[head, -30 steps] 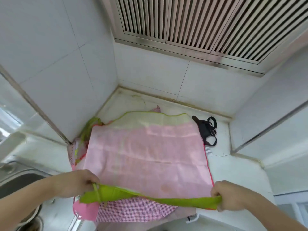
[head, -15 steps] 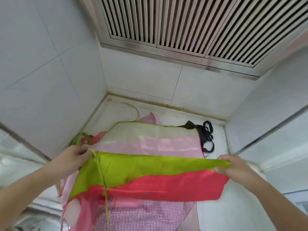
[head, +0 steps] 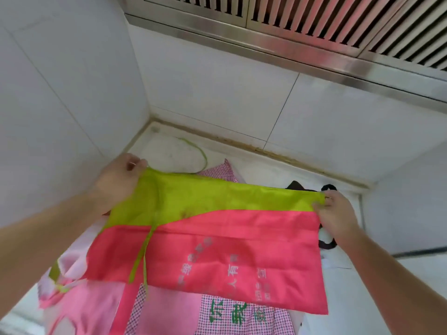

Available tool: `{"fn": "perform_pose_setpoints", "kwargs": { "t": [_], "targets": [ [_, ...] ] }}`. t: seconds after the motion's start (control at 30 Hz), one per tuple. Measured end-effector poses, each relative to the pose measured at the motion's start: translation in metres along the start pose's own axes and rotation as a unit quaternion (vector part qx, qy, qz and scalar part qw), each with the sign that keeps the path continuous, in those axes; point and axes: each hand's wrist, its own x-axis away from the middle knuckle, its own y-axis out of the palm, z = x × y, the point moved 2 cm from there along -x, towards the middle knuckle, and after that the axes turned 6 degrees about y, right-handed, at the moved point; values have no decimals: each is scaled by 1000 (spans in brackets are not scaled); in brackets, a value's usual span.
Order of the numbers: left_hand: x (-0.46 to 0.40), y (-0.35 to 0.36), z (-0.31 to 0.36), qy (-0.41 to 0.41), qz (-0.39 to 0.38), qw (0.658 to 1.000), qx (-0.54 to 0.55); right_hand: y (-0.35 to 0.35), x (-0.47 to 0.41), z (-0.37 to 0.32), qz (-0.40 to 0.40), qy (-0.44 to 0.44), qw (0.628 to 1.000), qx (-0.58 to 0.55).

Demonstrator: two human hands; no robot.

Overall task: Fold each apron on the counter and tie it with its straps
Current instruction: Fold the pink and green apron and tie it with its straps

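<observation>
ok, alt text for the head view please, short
Both hands, left hand and right hand, pinch the green-banded edge of a pink apron, holding it spread above other pink aprons on a white counter in a tiled corner.

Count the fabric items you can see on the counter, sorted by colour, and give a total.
Red nylon apron with lime-green band, held up at its corners: 1
Pink checked cotton apron with green print, lying under it: 1
Plain pale pink cloth: 1
Black strappy fabric bundle, mostly hidden: 1
Total: 4
</observation>
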Motion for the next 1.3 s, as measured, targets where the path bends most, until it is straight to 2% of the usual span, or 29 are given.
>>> {"fn": "perform_pose_setpoints", "kwargs": {
  "t": [0.03,0.1,0.23,0.33,0.43,0.53,0.67,0.73,0.83,0.93,0.97,1.0,1.07,1.1,1.13,1.17,1.2,1.23,1.27,1.3],
  "targets": [
    [0,5,-1,5,3,1000,-16,5,1,3,17,9,1000,-7],
    [4,18,-12,60,-5,996,-71,15,12,13,41,19,998,48],
    [41,36,-39,123,-106,978,-135,36,58,66,-15,122,984,130],
    [69,35,-59,189,-97,953,-214,40,92,104,-37,192,969,149],
    [89,23,-75,158,-63,958,-232,35,115,123,-50,225,963,139],
    [109,9,-90,107,-100,955,-258,32,133,133,-81,186,969,138],
    [124,-10,-104,95,-167,949,-249,9,148,134,-30,163,980,112],
    [131,-18,-96,82,-213,944,-238,-7,154,131,24,155,984,87],
    [135,-21,-94,44,-264,938,-222,-27,161,134,130,187,967,112],
    [143,-17,-100,47,-281,945,-161,-28,174,125,160,249,942,162],
    [147,-14,-99,46,-276,953,-119,-21,181,115,168,226,937,207],
    [153,-11,-96,46,-260,962,-77,-11,188,108,182,161,937,253],
    [159,-4,-96,38,-184,982,-5,24,209,91,140,14,931,337],
    [162,0,-100,15,-160,987,26,45,226,83,65,-4,943,325],
    [168,3,-100,-14,-160,986,49,67,243,76,-42,38,958,282],
    [173,6,-101,-33,-168,984,50,90,260,72,-152,136,959,195],
    [178,7,-98,-29,-173,984,31,113,275,68,-251,248,933,71],
    [185,7,-93,-23,-180,983,2,135,289,62,-311,332,888,-68],
    [190,8,-89,-21,-187,982,-31,154,295,58,-332,380,841,-197],
    [196,5,-85,-23,-192,979,-68,170,299,53,-319,400,804,-304]
  ]
}}
